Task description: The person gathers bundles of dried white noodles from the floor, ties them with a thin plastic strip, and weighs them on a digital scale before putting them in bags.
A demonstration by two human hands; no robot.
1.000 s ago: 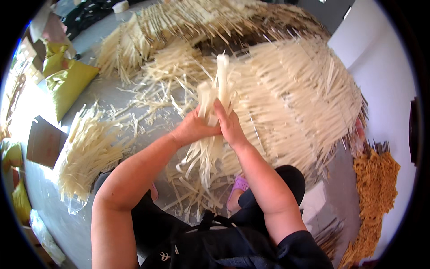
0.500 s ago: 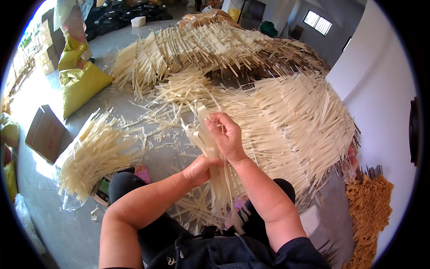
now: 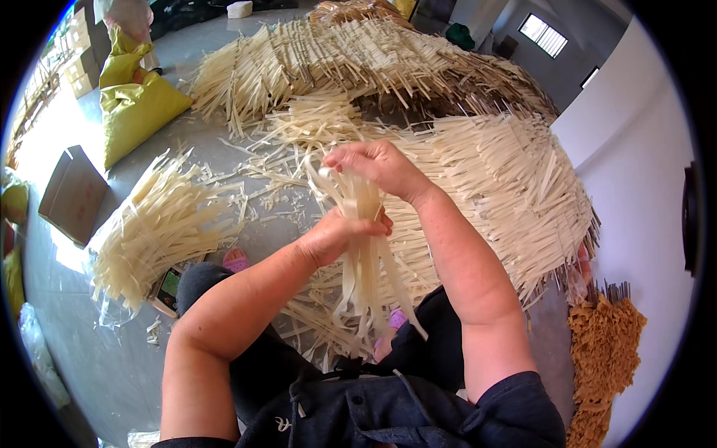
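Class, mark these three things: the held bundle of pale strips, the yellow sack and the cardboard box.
Held bundle of pale strips (image 3: 364, 263): head view, on its hanging lower part.
Yellow sack (image 3: 137, 113): head view, middle of its body.
Cardboard box (image 3: 73, 196): head view, on its broad side.

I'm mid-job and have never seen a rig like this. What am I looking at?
There is no machine: these are a person's bare hands, seen from a fisheye camera worn on the head, looking down, so straight edges bend near the rim. The left hand grips a bundle of pale strips; the right hand is at its upper end. On the grey floor lie a broad spread of similar strips to the right and a smaller pile to the left, near a cardboard box.
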